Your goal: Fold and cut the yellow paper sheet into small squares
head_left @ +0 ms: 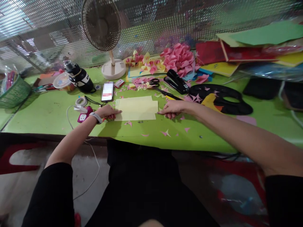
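Observation:
Pale yellow paper point(136, 108) lies flat on the green table, its outline stepped as if two sheets overlap. My left hand point(107, 112) pinches its left edge, thumb on top and the other fingers curled. At the right edge, my right hand point(171, 108) holds the paper between thumb and fingertips, its remaining fingers folded in. Pink paper scraps point(165, 133) are scattered in front of the sheet. Beyond my right hand lie a black-and-yellow cutter point(169, 94), scissors point(154, 83) and a black stapler point(176, 82).
A fan point(113, 70) stands at the back beside a heap of folded pink paper pieces point(178, 58). A phone point(107, 91), black bottle point(81, 78), tape roll point(81, 101) and charger cable are on the left. A black cut-out shape point(239, 107) and coloured sheets point(267, 34) lie right.

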`<state>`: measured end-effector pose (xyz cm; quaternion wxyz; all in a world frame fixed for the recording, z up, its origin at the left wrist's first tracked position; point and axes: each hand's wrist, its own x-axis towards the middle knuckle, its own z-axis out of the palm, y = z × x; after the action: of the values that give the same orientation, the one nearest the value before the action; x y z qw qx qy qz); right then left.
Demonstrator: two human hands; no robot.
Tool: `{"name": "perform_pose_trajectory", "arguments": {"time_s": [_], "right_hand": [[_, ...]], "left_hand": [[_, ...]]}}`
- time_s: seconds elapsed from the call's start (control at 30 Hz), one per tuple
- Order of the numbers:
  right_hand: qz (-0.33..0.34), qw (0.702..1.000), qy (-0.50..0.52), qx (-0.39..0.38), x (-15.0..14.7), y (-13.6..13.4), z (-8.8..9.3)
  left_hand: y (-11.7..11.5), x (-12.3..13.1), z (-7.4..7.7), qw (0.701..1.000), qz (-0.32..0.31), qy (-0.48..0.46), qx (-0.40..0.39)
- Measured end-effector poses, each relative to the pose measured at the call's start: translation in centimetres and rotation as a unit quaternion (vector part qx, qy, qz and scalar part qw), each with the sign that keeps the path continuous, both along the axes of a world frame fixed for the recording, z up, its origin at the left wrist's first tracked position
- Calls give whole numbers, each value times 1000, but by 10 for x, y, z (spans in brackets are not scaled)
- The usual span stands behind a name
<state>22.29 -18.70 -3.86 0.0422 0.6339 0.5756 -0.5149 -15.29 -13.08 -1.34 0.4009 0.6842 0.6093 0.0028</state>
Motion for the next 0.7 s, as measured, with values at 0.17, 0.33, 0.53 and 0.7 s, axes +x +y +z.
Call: {"name": "perform_pose_trajectory", "arguments": {"time_s": [0.17,0.33,0.53,0.7], "right_hand": [[28,1000,7,6,4,5,-6],[39,999,23,26,0,1,3],[-62,935,-107,333,0,-23,16],[-61,841,-277,460,11,-28,-9]], "left_hand": [[-9,-24,0,997,45,30,-50],[-20,-20,4,994,88,-15,67],[-22,40,-5,925,-116,-51,358],[-1,84,-32,908,-217,-24,357]]}}
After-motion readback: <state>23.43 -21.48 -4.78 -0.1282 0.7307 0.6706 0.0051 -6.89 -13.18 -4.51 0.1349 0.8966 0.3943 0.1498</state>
